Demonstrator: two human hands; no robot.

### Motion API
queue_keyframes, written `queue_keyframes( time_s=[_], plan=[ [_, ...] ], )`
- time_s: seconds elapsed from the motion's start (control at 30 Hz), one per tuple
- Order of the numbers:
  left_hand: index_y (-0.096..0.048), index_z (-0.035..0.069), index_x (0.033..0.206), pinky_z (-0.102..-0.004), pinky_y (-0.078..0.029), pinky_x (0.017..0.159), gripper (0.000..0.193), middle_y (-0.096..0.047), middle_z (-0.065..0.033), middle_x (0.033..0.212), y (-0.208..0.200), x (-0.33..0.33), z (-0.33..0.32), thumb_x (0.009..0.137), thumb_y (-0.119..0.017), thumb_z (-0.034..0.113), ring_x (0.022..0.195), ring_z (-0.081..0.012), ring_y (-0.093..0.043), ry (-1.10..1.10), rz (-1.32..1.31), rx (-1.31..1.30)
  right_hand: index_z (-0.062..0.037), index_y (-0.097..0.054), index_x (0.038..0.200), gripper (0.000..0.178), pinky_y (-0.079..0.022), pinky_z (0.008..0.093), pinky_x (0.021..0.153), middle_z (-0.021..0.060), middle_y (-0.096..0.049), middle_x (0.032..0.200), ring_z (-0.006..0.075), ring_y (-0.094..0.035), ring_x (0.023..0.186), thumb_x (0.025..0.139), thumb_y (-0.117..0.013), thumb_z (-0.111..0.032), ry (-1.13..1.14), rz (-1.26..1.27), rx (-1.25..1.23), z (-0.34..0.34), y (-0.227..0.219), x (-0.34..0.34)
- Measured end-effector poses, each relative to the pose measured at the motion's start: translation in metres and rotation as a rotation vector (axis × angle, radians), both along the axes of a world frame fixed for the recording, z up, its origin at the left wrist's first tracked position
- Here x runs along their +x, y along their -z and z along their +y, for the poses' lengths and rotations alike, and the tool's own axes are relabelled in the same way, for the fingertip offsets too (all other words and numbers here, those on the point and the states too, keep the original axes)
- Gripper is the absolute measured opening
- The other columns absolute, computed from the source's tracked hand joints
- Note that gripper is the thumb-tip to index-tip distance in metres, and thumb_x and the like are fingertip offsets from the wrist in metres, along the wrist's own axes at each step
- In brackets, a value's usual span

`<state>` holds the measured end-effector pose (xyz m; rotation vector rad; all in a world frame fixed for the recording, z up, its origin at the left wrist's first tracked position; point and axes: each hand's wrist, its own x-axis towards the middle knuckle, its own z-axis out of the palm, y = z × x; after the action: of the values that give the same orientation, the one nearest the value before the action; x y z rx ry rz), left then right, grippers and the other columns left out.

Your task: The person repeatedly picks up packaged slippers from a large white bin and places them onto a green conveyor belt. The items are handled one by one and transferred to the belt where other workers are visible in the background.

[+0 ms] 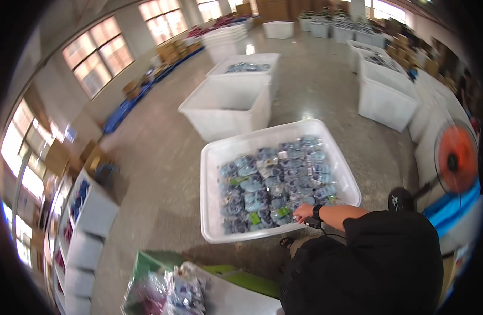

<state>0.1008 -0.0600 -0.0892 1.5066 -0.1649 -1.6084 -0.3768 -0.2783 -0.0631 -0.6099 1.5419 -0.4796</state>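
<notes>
A large white plastic tub [210, 220] stands on the floor in front of me. Rows of blue-grey, shoe-like items [252, 197] in clear wrapping fill its bottom, with a few green tags among them. Reaching in from the right, my right hand [304, 212] is closed at the tub's near rim, though blur hides the exact grip of its fingers. A dark watch-like band [317, 211] circles that wrist, and a small dark device [313, 222] with a cable hangs beside it. My left hand is out of view.
Beyond stand more white tubs [225, 113], some holding similar items. A fan with an orange centre [455, 160] is at right. Near me, a pale table [236, 296] carries clear-wrapped items [183, 294]. White bins [97, 212] line the left, with cardboard boxes [97, 157] behind.
</notes>
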Motion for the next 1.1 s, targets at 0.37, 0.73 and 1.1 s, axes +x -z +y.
queue_keyframes(
  time_s=[0.37,0.73,1.1],
  plan=[
    [-0.051,0.011,0.071,-0.036,-0.045,0.048,0.052,-0.053,-0.007,0.063,-0.078,-0.088,-0.131,0.099,-0.032,0.05,0.052,-0.0233,-0.05,0.465,-0.042,-0.099,0.0028,-0.072,0.082,0.044,-0.052,0.0324,0.056,0.0104,-0.073,0.078,0.0183,-0.07,0.065,0.091,-0.059,-0.038,-0.08,0.364,-0.02,0.095,0.025,-0.099],
    [-0.052,0.011,0.072,-0.0358,-0.045,0.049,0.051,-0.053,-0.0065,0.063,-0.078,-0.097,-0.135,0.1,-0.032,0.049,0.053,-0.0232,-0.05,0.533,-0.053,-0.077,0.0016,-0.073,0.078,0.042,-0.051,0.0312,0.053,0.0081,-0.073,0.074,0.0172,-0.068,0.06,0.091,-0.059,-0.037,0.002,0.339,0.05,0.097,0.036,-0.106],
    [-0.052,0.01,0.074,-0.0355,-0.046,0.051,0.051,-0.052,-0.0059,0.064,-0.078,-0.092,-0.136,0.1,-0.032,0.049,0.055,-0.0232,-0.051,0.531,-0.069,-0.068,0.006,-0.071,0.09,0.042,-0.054,0.0309,0.057,0.0145,-0.073,0.083,0.0176,-0.071,0.068,0.089,-0.064,-0.035,0.085,0.208,0.002,0.067,0.007,-0.077]
  ],
)
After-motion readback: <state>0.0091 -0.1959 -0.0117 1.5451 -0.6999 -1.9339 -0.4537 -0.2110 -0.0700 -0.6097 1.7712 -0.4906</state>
